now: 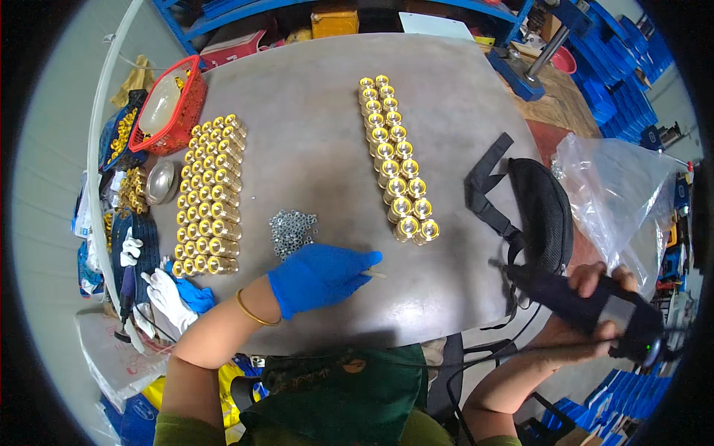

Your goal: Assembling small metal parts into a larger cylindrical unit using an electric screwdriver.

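Plainly, left fingers (pixel 363 262) hold one stick (pixel 377 274), right fingers (pixel 588 278) grip one dark device (pixel 556 297) (twenty paired brass fittings (pixel 389 169) beyond).

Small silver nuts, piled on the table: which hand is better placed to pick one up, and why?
Likely the blue-gloved left hand: it is beside the silver nuts, though holding a thin pale stick. The right hand is farther off, holding a dark handheld device.
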The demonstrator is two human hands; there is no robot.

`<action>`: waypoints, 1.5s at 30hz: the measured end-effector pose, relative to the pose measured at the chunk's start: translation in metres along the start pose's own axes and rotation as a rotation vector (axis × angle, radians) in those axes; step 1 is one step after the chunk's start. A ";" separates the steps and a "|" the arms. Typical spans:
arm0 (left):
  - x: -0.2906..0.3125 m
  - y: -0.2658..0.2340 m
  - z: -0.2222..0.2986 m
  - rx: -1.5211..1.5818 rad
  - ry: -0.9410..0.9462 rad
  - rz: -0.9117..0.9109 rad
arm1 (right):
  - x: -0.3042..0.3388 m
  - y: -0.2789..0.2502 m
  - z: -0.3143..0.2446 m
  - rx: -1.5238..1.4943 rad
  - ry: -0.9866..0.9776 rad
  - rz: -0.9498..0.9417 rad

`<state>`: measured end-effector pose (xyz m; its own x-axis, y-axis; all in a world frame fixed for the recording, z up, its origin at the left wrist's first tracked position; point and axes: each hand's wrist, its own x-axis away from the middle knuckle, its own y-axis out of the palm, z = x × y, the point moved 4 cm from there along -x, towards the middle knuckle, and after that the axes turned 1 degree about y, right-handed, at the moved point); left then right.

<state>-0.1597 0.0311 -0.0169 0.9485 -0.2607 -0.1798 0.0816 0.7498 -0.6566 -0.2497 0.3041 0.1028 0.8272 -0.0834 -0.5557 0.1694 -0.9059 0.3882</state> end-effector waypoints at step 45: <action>0.036 0.034 0.021 0.271 -0.232 0.456 | 0.012 0.053 0.029 -0.642 0.246 -0.058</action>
<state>-0.1159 0.0600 -0.0308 0.9458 0.2428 -0.2155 -0.3050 0.8921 -0.3334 -0.2459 0.2430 0.0953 0.8917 0.1235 -0.4354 0.4384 -0.4741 0.7636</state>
